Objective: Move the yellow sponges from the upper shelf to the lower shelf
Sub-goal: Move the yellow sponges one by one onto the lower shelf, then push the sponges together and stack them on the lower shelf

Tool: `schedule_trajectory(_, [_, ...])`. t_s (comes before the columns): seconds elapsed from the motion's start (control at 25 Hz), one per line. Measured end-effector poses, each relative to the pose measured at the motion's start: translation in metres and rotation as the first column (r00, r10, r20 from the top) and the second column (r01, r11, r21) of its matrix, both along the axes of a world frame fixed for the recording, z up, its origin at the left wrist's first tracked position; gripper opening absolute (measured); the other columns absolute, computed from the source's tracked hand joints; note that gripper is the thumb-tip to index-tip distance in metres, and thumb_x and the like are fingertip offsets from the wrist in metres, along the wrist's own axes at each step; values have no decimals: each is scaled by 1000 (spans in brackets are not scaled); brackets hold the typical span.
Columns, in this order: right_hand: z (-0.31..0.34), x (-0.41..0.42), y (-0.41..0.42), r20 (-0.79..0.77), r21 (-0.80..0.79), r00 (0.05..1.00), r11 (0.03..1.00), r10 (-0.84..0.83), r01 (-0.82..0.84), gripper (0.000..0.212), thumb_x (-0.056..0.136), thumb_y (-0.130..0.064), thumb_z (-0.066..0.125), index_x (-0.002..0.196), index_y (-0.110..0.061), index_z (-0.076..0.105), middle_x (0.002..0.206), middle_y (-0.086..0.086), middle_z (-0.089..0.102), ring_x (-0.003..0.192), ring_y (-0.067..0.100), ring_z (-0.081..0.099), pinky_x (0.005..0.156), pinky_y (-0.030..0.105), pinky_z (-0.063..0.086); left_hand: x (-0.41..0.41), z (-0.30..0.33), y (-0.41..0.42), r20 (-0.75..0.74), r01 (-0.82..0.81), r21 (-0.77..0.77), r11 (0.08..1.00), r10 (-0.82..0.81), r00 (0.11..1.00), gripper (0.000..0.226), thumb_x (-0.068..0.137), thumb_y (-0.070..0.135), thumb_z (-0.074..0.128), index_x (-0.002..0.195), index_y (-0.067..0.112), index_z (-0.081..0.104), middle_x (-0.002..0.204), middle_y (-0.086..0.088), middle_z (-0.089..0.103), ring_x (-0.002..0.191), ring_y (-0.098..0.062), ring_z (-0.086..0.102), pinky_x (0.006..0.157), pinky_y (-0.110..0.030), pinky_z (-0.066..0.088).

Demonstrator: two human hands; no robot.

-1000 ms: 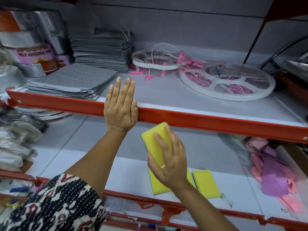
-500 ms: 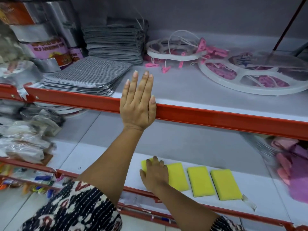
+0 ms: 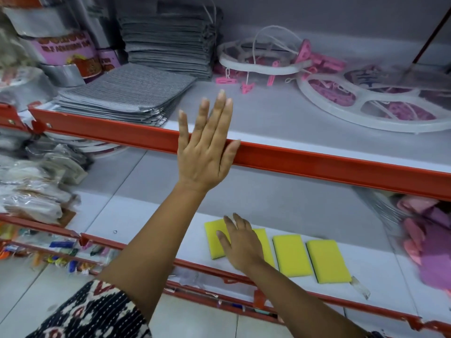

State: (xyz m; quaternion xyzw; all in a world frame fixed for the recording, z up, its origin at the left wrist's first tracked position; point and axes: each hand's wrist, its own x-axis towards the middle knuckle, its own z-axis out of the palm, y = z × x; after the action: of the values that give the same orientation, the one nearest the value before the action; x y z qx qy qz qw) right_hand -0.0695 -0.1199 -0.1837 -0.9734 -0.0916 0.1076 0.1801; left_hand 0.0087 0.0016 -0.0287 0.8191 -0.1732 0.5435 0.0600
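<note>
Shelves with red front rails fill the view, cluttered at the far left with silver tape rolls (image 3: 58, 71) on the upper shelf (image 3: 268, 113) and plastic-wrapped packets (image 3: 31, 191) on the lower shelf (image 3: 151, 215). Next along the upper shelf sit two stacks of grey cloths (image 3: 131, 93), one flat near the rail and one taller behind it. The person's left hand (image 3: 207, 147) comes next, fingers straight and spread, palm flat against the red rail (image 3: 317, 164) of the upper shelf, holding nothing. A patterned dark sleeve (image 3: 92, 313) shows at the bottom left. Below, the right hand (image 3: 240, 242) lies palm down with fingers loosely spread over the two leftmost yellow sponges (image 3: 214, 237), resting on them rather than closed around either. Four yellow sponges lie flat in a row near the front of the lower shelf; the third sponge (image 3: 291, 254) and fourth sponge (image 3: 328, 261) lie uncovered just beside each other. Above them, on the upper shelf, are white round clothes hangers (image 3: 366, 103) with pink pegs (image 3: 319, 62). At the far right of the lower shelf lies a bag of pink and purple cloths (image 3: 432, 240).
</note>
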Motion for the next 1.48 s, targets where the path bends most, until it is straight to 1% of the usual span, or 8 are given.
schedule_trajectory(0.12, [-1, 5, -27, -33, -32, 998, 998, 49, -50, 57, 98, -47, 26, 148, -20, 26, 158, 10, 21, 144, 27, 20, 111, 42, 33, -31, -51, -3, -93, 92, 158, 983, -78, 993, 60, 101, 45, 20, 151, 15, 6, 159, 3, -6, 145, -15, -5, 118, -41, -9])
schedule_trajectory(0.24, [-5, 4, -53, -118, -111, 985, 984, 124, -137, 52, 100, -37, 37, 149, -23, 25, 160, 6, 16, 146, 24, 16, 111, 40, 34, -66, -123, -7, -377, 232, 202, 951, -143, 915, 60, 101, 43, 26, 150, 10, 16, 159, -4, 7, 146, -20, 7, 120, -40, 2])
schedule_trajectory(0.4, [-6, -1, -71, -203, -135, 969, 975, 145, -174, 53, 100, -27, 40, 150, -25, 22, 162, 0, 9, 148, 19, 11, 115, 39, 29, -89, -188, -1, -796, 158, 73, 985, -38, 604, 57, 101, 42, 22, 131, 4, 53, 134, -14, 56, 130, -27, 44, 111, -37, 29])
schedule_trajectory(0.52, [-9, -3, -74, -203, -117, 969, 979, 141, -167, 55, 100, -25, 42, 150, -28, 19, 162, -4, 7, 148, 17, 10, 114, 38, 30, -89, -198, 4, -937, 77, 70, 995, 39, 348, 55, 92, 45, 31, 108, 7, 68, 112, -14, 68, 105, -30, 64, 88, -38, 54])
schedule_trajectory(0.72, [-15, -5, -63, -137, -91, 990, 994, 44, -57, 53, 99, -30, 42, 149, -27, 23, 161, -4, 13, 147, 16, 14, 111, 36, 33, -87, -202, 26, -969, 235, -33, 971, -88, 230, 47, 97, 32, 48, 140, 13, 42, 152, -3, 33, 135, -24, 37, 114, -35, 26])
schedule_trajectory(1.28, [-17, -24, -47, -105, -13, 994, 999, 27, -29, 53, 97, -40, 45, 146, -27, 32, 158, -2, 23, 144, 18, 19, 112, 36, 33, -115, -201, 26, -959, 82, -221, 972, -232, 163, 47, 100, 31, 44, 145, 22, 35, 156, 10, 19, 139, -11, 29, 103, -30, 42])
schedule_trajectory(1.4, [-2, -16, -77, -58, 8, 998, 1000, -11, 11, 50, 97, -39, 46, 145, -28, 35, 156, -2, 29, 143, 18, 23, 111, 36, 32, -116, -199, 25, -957, 62, -203, 977, -212, 200, 56, 98, 51, 32, 145, 20, 35, 157, 8, 18, 142, -10, 22, 108, -29, 36])
schedule_trajectory(1.48, [4, -16, -108, -20, -83, 1000, 996, -23, 21, 50, 98, -35, 45, 146, -28, 33, 157, -3, 28, 144, 17, 21, 111, 35, 32, -119, -197, 22, -951, 63, -209, 976, -218, 218, 89, 83, 76, 5, 146, 20, 34, 157, 8, 17, 143, -8, 17, 110, -28, 33])
